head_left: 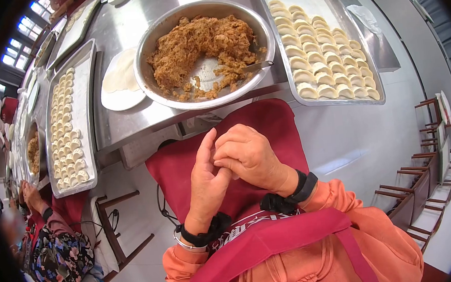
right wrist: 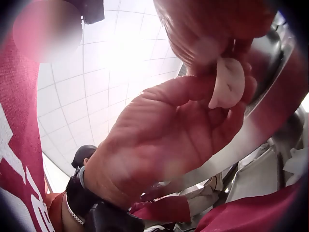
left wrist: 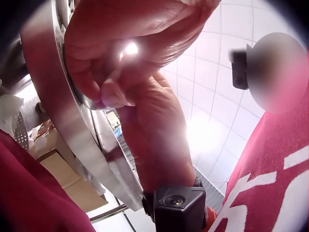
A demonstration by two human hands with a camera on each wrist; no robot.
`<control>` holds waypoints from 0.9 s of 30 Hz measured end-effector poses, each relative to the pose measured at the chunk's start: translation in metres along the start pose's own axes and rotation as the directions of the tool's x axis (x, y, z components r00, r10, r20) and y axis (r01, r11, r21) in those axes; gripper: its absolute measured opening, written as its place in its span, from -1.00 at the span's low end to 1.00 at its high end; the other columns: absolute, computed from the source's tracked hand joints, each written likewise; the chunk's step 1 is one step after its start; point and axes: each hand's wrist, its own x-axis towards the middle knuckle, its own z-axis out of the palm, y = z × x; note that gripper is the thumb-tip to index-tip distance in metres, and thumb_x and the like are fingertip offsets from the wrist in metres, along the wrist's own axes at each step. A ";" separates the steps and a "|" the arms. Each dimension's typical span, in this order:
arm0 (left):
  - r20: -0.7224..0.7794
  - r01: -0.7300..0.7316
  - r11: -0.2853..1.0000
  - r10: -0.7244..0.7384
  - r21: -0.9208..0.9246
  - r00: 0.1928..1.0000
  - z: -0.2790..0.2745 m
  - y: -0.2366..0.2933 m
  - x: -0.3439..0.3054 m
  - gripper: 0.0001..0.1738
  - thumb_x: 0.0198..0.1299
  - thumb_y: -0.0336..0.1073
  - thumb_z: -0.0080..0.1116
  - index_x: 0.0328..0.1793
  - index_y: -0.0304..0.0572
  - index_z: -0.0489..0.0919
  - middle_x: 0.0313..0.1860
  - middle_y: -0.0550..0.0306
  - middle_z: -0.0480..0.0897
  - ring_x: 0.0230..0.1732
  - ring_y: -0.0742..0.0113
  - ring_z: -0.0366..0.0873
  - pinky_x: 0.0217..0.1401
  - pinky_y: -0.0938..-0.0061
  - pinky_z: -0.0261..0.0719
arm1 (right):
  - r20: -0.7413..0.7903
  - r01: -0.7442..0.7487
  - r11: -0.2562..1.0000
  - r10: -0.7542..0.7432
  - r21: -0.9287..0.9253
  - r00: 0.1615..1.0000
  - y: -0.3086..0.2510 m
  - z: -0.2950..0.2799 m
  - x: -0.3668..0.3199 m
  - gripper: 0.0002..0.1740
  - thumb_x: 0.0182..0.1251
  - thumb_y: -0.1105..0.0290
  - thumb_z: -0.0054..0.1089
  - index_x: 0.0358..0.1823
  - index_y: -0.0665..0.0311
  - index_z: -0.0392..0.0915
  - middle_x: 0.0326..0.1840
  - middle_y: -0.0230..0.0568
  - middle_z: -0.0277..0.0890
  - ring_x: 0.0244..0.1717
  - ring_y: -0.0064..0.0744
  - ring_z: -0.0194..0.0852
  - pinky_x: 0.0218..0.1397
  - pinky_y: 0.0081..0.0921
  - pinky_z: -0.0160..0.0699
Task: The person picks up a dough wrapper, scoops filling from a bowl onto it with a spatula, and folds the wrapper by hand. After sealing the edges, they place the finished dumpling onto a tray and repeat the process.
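Dumpling [right wrist: 227, 89], small and pale, is pinched between both sets of fingertips, held over the lap and hidden in the head view by the hands themselves. Seen from the right wrist, the right hand [head_left: 248, 155] comes onto it from above, curled fingers [right wrist: 207, 34] closing on its upper edge, while the left hand [head_left: 207, 182] holds it from below, fingers [right wrist: 241, 104] bent round its lower side. In the head view the left forefinger stands almost straight and the right knuckles fold over the other left fingers, so the two hands touch. Under the hands lies a red apron [head_left: 266, 122]. Just beyond the fingertips runs the edge of a steel table [head_left: 128, 122], and farther out from them stands a bowl [head_left: 201, 5] of brown filling [head_left: 197, 48] with a spoon [head_left: 256, 65] resting in it. Out past the right knuckles is a tray [head_left: 339, 103] of finished rows [head_left: 325, 59]; out past the left forefinger lie round wrappers [head_left: 120, 77] and a second tray [head_left: 87, 99]
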 end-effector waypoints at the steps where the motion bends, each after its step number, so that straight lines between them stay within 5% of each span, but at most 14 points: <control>1: 0.003 -0.013 0.998 0.013 -0.059 1.000 -0.001 0.000 0.000 -0.28 0.11 -0.68 -0.10 0.45 -0.25 0.06 0.15 0.05 0.39 0.03 0.41 0.44 -0.04 0.60 0.51 | -0.002 -0.036 0.998 0.036 0.051 0.999 -0.001 -0.001 0.001 -0.83 -0.15 0.47 0.32 -0.45 0.19 0.53 -0.35 -0.36 0.50 -0.27 -0.25 0.41 -0.19 -0.34 0.43; 5: 0.022 -0.064 0.961 0.072 -0.268 0.997 -0.002 -0.001 0.002 -0.30 0.16 -0.64 -0.05 0.45 -0.25 0.05 0.19 0.07 0.36 0.09 0.39 0.42 0.08 0.58 0.46 | -0.110 -0.129 0.971 0.153 0.200 0.982 -0.010 -0.001 0.007 -0.81 -0.11 0.48 0.33 -0.39 0.19 0.57 -0.29 -0.35 0.54 -0.16 -0.25 0.41 -0.08 -0.36 0.41; 8: 0.004 -0.074 0.958 0.078 -0.278 0.997 0.000 -0.001 0.002 -0.37 0.20 -0.58 0.00 0.41 -0.26 0.13 0.18 0.10 0.38 0.10 0.41 0.41 0.13 0.58 0.41 | -0.018 -0.024 0.983 0.028 0.183 0.999 0.002 -0.002 0.000 -0.82 -0.07 0.49 0.32 -0.37 0.21 0.58 -0.21 -0.34 0.55 -0.10 -0.24 0.39 -0.04 -0.37 0.40; 14: 0.111 -0.023 0.993 0.036 -0.117 0.993 -0.012 -0.014 0.000 -0.62 0.27 -0.43 0.03 0.21 -0.31 0.37 0.06 0.19 0.49 0.07 0.48 0.43 0.13 0.61 0.40 | -0.009 -0.025 0.987 0.027 0.160 1.000 0.000 -0.004 0.000 -0.83 -0.05 0.51 0.31 -0.35 0.22 0.59 -0.16 -0.33 0.56 -0.09 -0.25 0.39 0.00 -0.37 0.40; 20: 0.080 -0.003 0.942 0.031 -0.334 0.996 -0.006 -0.012 0.001 -0.69 0.27 -0.38 0.07 0.12 -0.26 0.42 -0.01 0.17 0.53 0.00 0.43 0.50 0.08 0.55 0.51 | -0.007 -0.049 0.978 0.052 0.202 0.999 -0.001 -0.004 0.000 -0.86 0.00 0.52 0.29 -0.35 0.22 0.59 -0.16 -0.34 0.56 -0.08 -0.24 0.39 -0.01 -0.39 0.41; 24: 0.091 0.019 0.957 0.008 -0.290 0.996 -0.007 -0.015 -0.001 -0.66 0.28 -0.44 0.02 0.18 -0.29 0.41 0.03 0.20 0.51 0.05 0.51 0.43 0.10 0.64 0.38 | 0.010 -0.037 0.982 0.036 0.185 0.999 0.000 -0.004 -0.001 -0.86 0.01 0.52 0.28 -0.34 0.22 0.59 -0.17 -0.33 0.56 -0.08 -0.23 0.40 -0.02 -0.39 0.42; 27: 0.109 0.017 0.966 0.011 -0.257 0.994 -0.010 -0.017 -0.001 -0.67 0.27 -0.35 0.08 0.14 -0.23 0.40 0.00 0.17 0.52 -0.01 0.42 0.52 0.06 0.52 0.52 | -0.012 -0.075 0.979 0.079 0.189 0.997 -0.004 -0.003 -0.001 -0.90 -0.02 0.49 0.25 -0.40 0.23 0.59 -0.22 -0.31 0.58 -0.10 -0.19 0.44 -0.04 -0.37 0.45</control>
